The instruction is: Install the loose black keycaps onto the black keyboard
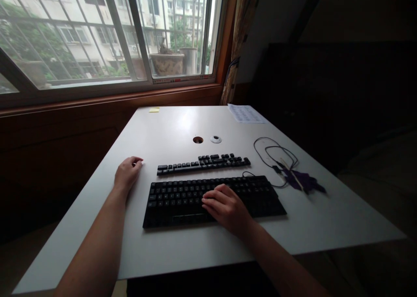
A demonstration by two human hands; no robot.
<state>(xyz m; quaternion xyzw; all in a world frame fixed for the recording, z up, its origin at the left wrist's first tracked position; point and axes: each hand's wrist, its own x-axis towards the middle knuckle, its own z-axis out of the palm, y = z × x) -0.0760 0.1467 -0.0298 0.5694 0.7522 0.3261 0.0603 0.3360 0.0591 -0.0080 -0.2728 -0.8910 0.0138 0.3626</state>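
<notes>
Pretty dim room, most of your light coming in through the barred window (pixel 109 88) past the far end of your white desk (pixel 182 250). The black keyboard (pixel 180 197) sits flat near your side of the desk, a bit right of your left forearm. Most of its left part has caps on, but the lowest strip looks bare, with a long slot showing; the right end's too dark for me to make out.

Your right hand (pixel 230 208) is over the middle of it, fingers bunched close together and pointing left. Can't tell if you've got anything pinched in there. Just behind the keyboard you've got loose keycaps (pixel 185 165) lined up in uneven rows, including one long bar.

Your left hand (pixel 127 175) rests on the desk left of those rows, fingers loosely curled, and I can't tell whether it's holding something.

Further out, a looped cable (pixel 276 139) lies off to the right, next to a crumpled purple cloth (pixel 301 180) with a thin pale stick across it. Behind the keycaps there's a round hole (pixel 197 140) with a white ring (pixel 215 139) beside it. Printed sheets (pixel 246 113) lie at the far right corner, a yellow note (pixel 154 109) at the far left.
</notes>
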